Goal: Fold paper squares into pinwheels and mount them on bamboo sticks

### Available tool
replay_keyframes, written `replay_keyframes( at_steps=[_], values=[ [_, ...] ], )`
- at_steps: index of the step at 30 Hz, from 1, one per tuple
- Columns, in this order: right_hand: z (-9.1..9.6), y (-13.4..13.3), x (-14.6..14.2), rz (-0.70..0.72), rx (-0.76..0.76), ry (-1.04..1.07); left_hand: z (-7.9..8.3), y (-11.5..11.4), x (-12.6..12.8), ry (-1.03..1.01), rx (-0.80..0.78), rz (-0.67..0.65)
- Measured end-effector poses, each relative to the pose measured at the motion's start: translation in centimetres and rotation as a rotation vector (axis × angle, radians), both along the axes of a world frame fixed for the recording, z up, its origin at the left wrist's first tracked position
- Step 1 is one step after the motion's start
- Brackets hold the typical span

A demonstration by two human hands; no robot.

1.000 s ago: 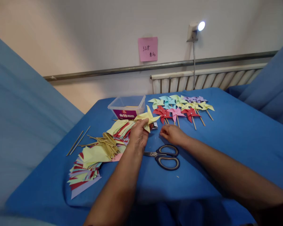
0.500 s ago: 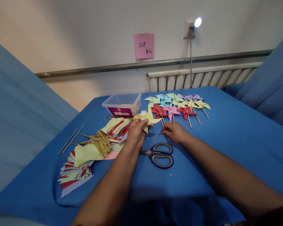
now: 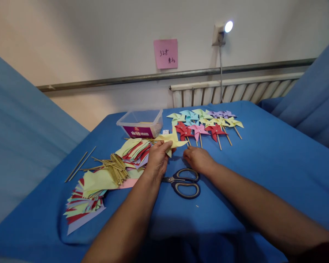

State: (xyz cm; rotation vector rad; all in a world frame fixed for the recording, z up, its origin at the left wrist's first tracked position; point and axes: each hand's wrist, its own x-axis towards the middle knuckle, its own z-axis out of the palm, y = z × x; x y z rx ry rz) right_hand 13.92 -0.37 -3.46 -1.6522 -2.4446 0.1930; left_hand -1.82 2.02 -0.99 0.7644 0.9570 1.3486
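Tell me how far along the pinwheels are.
Done: a cluster of finished pinwheels on sticks lies in rows at the back. In hand: the left hand holds a folded yellow pinwheel, no stick visible; the right hand rests beside it. Left: the cut paper stacks and the pile of sticks lie unused.

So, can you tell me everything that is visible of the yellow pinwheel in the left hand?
The yellow pinwheel is folded from thin, pale yellow paper, with pointed blades spreading from its middle. No stick shows on it. The left hand pinches its lower left part and holds it just above the blue cloth. The right hand is close but does not touch it.
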Motion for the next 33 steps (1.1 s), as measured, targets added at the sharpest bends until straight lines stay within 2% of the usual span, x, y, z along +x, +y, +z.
replay_keyframes(
  at_steps=[9, 13, 16, 19, 21, 23, 28, 33],
  values=[
    [-0.3, -0.3, -0.8, -0.080, 0.003, -0.029, 0.2, -0.3, 0.2, 0.044, -0.015, 0.047],
    [-0.5, 0.0, -0.4, -0.111, 0.000, 0.072, 0.2, -0.4, 0.3, 0.098, -0.004, 0.074],
    [-0.8, 0.9, 0.9, -0.196, 0.044, 0.292, 0.0, -0.3, 0.3, 0.187, 0.009, 0.120],
    [-0.6, 1.4, 2.0, -0.290, 0.126, 0.677, -0.3, -0.1, 0.2, 0.305, 0.048, 0.169],
    [0.0, 1.1, 2.1, -0.253, 0.184, 0.932, -0.4, -0.1, 0.1, 0.374, 0.087, 0.185],
    [0.7, 0.3, 1.6, -0.178, 0.269, 1.039, -0.5, -0.3, 0.2, 0.432, 0.128, 0.185],
    [1.9, -1.4, -0.2, -0.044, 0.344, 0.964, -0.3, -1.2, 0.9, 0.533, 0.217, 0.114],
    [1.5, -1.4, -0.5, -0.077, 0.335, 0.933, 0.0, -1.8, 1.2, 0.547, 0.233, 0.073]
  ],
)
